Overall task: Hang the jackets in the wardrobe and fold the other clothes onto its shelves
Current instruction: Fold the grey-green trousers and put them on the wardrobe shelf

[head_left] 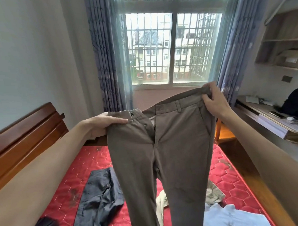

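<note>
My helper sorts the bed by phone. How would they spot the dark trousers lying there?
Start at the red mattress. Left of the brown trousers held up above it lie the dark trousers, flat and crumpled. They are navy, unlike the pale blue garment at right.

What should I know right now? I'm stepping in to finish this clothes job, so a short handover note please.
Left hand and right hand: each grips one end of the waistband of the brown trousers, held up unfolded over the red mattress, fly open.
Lying on the mattress: dark trousers, a beige garment, a light blue garment.
Done: nothing visibly folded.
Left: fold the trousers and the rest; the wardrobe is out of view.
</note>
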